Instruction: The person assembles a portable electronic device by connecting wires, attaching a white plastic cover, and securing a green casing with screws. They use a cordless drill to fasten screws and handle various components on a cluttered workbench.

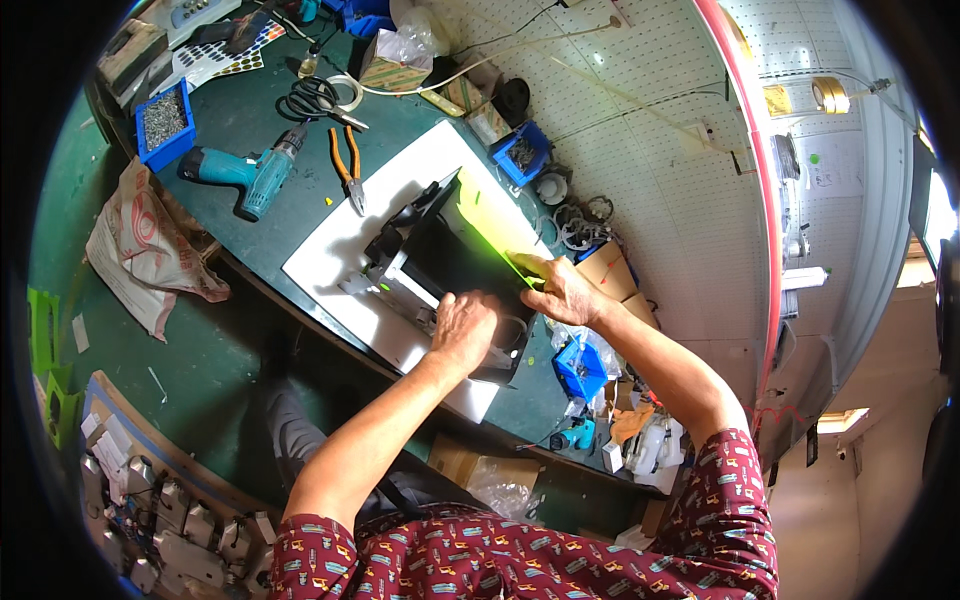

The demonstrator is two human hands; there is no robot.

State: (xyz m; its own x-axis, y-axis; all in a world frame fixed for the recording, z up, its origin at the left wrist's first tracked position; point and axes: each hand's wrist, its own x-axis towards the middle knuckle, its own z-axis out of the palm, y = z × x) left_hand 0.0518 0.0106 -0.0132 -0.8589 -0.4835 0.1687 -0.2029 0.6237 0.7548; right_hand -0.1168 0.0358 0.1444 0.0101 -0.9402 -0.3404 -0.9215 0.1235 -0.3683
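Note:
On a white board (405,185) rests a black box-shaped housing (440,245) with metal parts along its left side. A bright yellow-green panel (485,222) stands along the housing's right side. My right hand (562,290) pinches the near end of that panel between thumb and fingers. My left hand (467,325) lies over the near part of the housing, knuckles up. Its fingers curl down and their tips are hidden, so whether they hold anything does not show.
Left of the board lie orange-handled pliers (347,165), a teal cordless drill (250,175) and black-handled scissors (318,98). Blue bins (165,125) of small metal parts stand around. Near my right forearm are another blue bin (580,370) and clutter. A pegboard wall (640,130) rises behind.

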